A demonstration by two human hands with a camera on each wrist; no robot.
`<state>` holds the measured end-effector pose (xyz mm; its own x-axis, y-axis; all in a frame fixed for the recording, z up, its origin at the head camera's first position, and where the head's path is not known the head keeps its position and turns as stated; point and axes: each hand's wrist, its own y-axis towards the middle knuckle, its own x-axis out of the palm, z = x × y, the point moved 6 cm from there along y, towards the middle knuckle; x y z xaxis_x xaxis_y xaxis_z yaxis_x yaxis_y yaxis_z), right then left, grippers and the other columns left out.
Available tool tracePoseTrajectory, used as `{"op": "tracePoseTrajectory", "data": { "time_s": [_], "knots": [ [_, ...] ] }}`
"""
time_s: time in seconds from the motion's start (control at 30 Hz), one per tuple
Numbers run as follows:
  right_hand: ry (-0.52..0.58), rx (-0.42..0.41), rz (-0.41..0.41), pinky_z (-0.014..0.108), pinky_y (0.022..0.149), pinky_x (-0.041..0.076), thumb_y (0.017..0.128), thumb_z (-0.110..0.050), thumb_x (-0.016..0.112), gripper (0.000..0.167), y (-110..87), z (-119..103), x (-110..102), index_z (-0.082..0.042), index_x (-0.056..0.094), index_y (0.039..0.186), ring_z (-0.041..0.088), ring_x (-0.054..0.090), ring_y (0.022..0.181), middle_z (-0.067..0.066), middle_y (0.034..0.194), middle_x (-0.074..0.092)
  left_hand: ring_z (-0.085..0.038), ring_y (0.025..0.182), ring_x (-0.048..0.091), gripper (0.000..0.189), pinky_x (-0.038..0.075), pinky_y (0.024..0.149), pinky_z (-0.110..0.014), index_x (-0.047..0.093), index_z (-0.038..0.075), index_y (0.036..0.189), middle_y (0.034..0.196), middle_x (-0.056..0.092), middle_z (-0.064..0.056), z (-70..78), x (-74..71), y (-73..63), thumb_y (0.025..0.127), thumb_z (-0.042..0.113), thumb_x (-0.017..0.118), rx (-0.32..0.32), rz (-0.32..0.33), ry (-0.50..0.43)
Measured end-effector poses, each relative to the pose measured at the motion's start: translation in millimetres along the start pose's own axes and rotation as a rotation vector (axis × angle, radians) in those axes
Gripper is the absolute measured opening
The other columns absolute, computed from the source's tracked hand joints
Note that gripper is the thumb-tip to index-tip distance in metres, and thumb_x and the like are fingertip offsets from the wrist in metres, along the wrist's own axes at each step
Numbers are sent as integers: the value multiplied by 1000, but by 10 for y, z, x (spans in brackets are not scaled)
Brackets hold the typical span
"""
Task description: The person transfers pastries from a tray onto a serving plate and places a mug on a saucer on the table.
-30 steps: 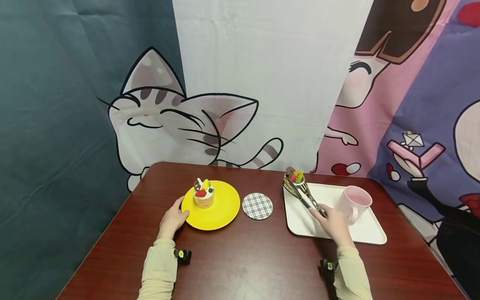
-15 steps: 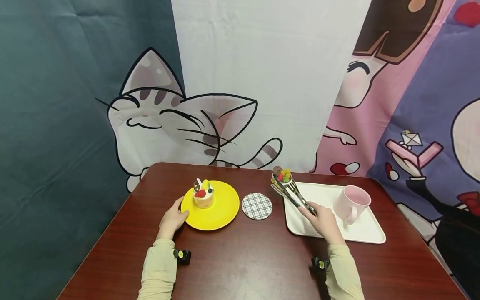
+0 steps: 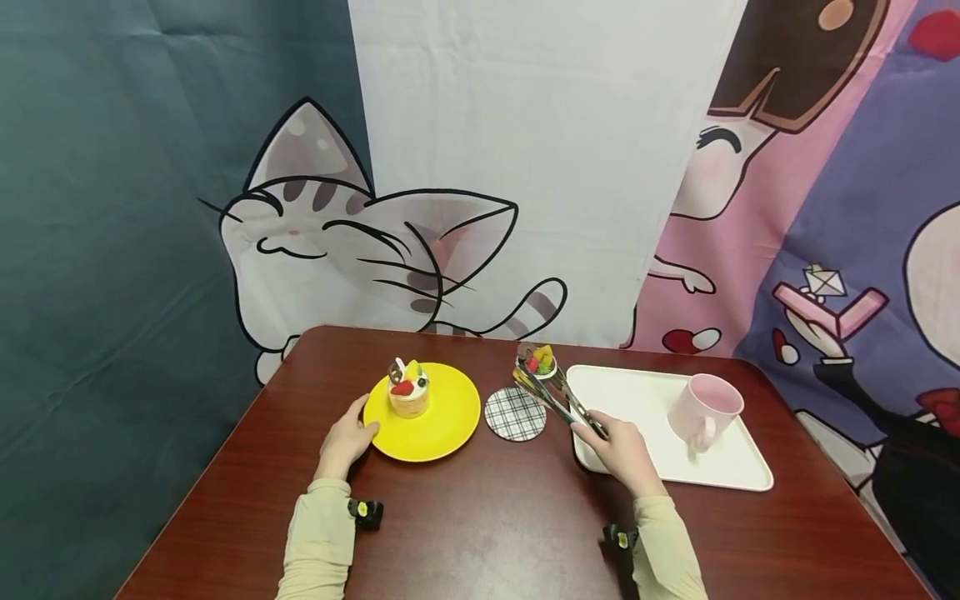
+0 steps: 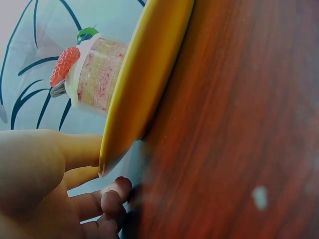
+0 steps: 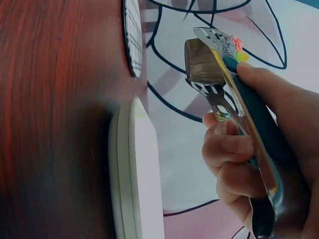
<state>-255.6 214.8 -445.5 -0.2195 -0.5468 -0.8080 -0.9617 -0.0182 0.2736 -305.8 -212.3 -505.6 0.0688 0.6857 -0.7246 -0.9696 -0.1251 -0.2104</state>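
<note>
The left hand (image 3: 347,440) is at the left rim of the yellow plate (image 3: 442,425), its thumb and a finger closed lightly on that rim, the other fingers loosely curled beside it; the plate lies toward the left edge of the bench (image 3: 480,517), nearer the far edge than the near one; the first cake (image 3: 409,398) stands upright on the plate, left of its middle, topped with white cream, a strawberry and other fruit.

The right hand (image 3: 621,450) is wrapped round the tongs (image 5: 259,114), thumb on one handle and fingers curled about the other; the tongs' slotted ends stand partly apart, with the second cake (image 5: 205,59) caught between them; this cake is held up above the bench, near its far edge, between the coaster (image 3: 515,414) and the tray (image 3: 622,392); it bears brown, red and yellow toppings.

The round checked coaster lies just right of the plate; the white tray lies toward the bench's right edge, with the pink mug (image 3: 705,408) upright on its right half; behind the far edge hangs a backdrop (image 3: 442,100) with a cartoon cat.
</note>
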Motion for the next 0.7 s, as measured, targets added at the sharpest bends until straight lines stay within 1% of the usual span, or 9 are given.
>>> {"op": "tracePoseTrajectory", "data": {
  "time_s": [0.07, 0.2, 0.27, 0.33, 0.4, 0.43, 0.53, 0.6, 0.7],
  "knots": [
    [6, -3, -6, 50, 84, 51, 89, -34, 67, 37, -5, -27, 16, -6, 70, 113, 31, 69, 88, 15, 97, 73, -24, 80, 48, 64, 34, 69, -36, 27, 11, 152, 86, 49, -10, 9, -2, -1, 94, 25, 51, 3, -1, -2],
    [8, 0, 4, 48, 81, 52, 89, -35, 67, 39, -17, -76, 54, -6, 70, 114, 28, 68, 84, 15, 97, 73, -25, 81, 48, 64, 36, 71, -37, 27, 10, 152, 87, 50, -11, 6, 2, -12, 95, 25, 51, 2, -6, -3],
    [14, 3, 0, 43, 72, 52, 89, -36, 67, 39, -21, -105, 97, -6, 69, 115, 24, 64, 74, 14, 88, 71, -26, 83, 49, 65, 37, 73, -39, 26, 10, 152, 89, 50, -12, -7, 10, -14, 95, 25, 51, -4, -10, -5],
    [16, -3, 5, 37, 66, 49, 89, -36, 67, 40, -22, -140, 145, -6, 69, 116, 19, 58, 68, 13, 85, 70, -26, 84, 49, 65, 37, 73, -39, 26, 10, 153, 90, 50, -12, -14, 15, -21, 95, 26, 51, -12, -14, -8],
    [24, -19, 10, 34, 64, 46, 88, -36, 68, 41, -21, -188, 194, -6, 69, 116, 17, 54, 66, 11, 84, 69, -26, 84, 48, 65, 36, 73, -39, 25, 10, 153, 90, 50, -12, -20, 17, -19, 95, 26, 51, -14, -14, -7],
    [28, -31, 11, 34, 64, 46, 88, -36, 68, 42, -22, -210, 216, -5, 69, 116, 17, 55, 67, 12, 85, 70, -25, 83, 48, 65, 36, 73, -38, 25, 11, 153, 89, 49, -11, -22, 17, -17, 95, 26, 51, -15, -12, -7],
    [23, -59, 24, 39, 72, 51, 86, -36, 70, 44, -31, -267, 274, -5, 69, 116, 21, 64, 76, 13, 96, 73, -25, 82, 48, 65, 35, 72, -38, 25, 10, 153, 88, 48, -11, -11, 9, -16, 95, 26, 51, -8, -9, -5],
    [25, -70, 22, 43, 76, 53, 86, -37, 70, 43, -39, -296, 308, -5, 70, 116, 24, 68, 81, 14, 98, 73, -25, 82, 48, 65, 35, 72, -38, 26, 10, 152, 87, 47, -11, -2, 5, -12, 95, 25, 51, -3, -5, -2],
    [28, -74, 16, 45, 79, 53, 85, -38, 70, 44, -50, -339, 357, -6, 70, 116, 28, 70, 85, 14, 99, 74, -25, 82, 47, 64, 35, 72, -38, 26, 10, 152, 86, 47, -10, 8, 1, -9, 95, 25, 51, -1, -3, 2]
  ]
}}
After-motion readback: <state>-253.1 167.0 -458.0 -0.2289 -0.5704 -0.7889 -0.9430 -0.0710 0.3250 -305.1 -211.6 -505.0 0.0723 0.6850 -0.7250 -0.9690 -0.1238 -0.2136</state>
